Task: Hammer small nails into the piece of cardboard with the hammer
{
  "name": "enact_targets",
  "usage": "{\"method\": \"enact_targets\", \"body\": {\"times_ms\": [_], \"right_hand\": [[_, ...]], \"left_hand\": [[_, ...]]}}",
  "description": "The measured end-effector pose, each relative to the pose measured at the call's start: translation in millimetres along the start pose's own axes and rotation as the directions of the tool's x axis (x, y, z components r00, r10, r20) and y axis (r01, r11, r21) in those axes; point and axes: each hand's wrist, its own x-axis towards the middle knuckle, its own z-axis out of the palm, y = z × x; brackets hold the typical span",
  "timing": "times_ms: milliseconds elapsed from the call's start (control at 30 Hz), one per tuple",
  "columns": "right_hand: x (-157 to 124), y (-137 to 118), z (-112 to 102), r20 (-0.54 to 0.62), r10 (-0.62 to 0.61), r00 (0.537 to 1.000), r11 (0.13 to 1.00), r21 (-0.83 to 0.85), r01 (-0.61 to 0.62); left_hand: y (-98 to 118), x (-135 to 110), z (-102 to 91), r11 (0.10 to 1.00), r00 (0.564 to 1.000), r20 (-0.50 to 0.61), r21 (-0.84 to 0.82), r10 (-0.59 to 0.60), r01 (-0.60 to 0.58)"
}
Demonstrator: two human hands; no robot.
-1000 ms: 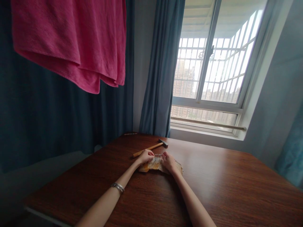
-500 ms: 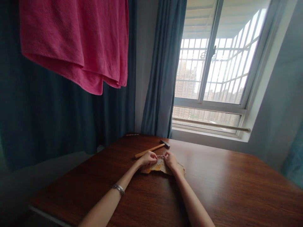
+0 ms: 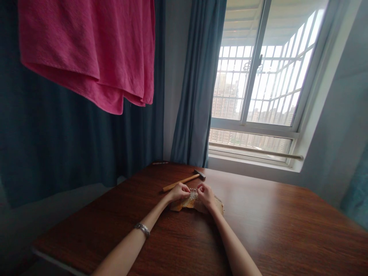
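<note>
A small tan wooden piece with a row of thin metal pins lies on the brown wooden table. My left hand is curled at the left end of the pin row, fingers pinched on it. Facing it from the right, my right hand is closed in the same way and rests on the wooden piece. A metal bracelet is on my left wrist. What the fingertips grip is too small to make out beyond the pins.
A small hammer with a wooden handle lies just behind my hands. A dark thin object sits at the table's far edge. A pink towel hangs overhead at the left. Blue curtains and a barred window stand beyond the table.
Both hands stay on the pinned wooden piece with only slight finger shifts. The view has moved a little.
</note>
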Motion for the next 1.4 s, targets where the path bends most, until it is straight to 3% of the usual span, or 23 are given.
{"method": "enact_targets", "body": {"times_ms": [167,467,600,733,933,1133,1400], "right_hand": [[-5.8,-8.7,-5.7,0.098,-0.084,0.992,0.996,0.038,0.08],[-2.6,-1.1,-6.9,0.213,-0.108,0.971,0.989,0.123,0.083],[-0.3,1.9,-12.1,0.295,-0.129,0.947,0.978,0.195,0.073],[1.4,3.9,-19.1,0.405,-0.154,0.901,0.963,0.264,0.046],[0.9,6.0,-23.6,0.489,-0.146,0.86,0.948,0.318,-0.02],[0.1,1.6,-28.9,0.515,-0.149,0.844,0.93,0.363,-0.057],[-0.8,5.1,-18.9,0.419,-0.041,0.907,0.904,0.403,-0.145]], "left_hand": [[-1.8,1.0,2.2,0.996,0.999,0.007,-0.078,-0.047,0.048],[-1.3,5.8,-6.4,0.954,0.997,-0.023,-0.293,-0.067,0.058],[-8.3,12.0,-4.7,0.983,0.981,-0.168,-0.171,-0.097,0.068],[-12.3,13.3,-1.5,0.992,0.954,-0.3,0.11,-0.024,0.06],[-5.0,6.7,0.8,0.937,0.963,-0.27,0.332,-0.011,0.104],[2.4,2.3,3.9,0.913,0.965,-0.254,0.376,-0.067,0.162],[7.2,2.3,3.6,0.946,0.968,-0.253,0.316,0.005,0.078]]}}
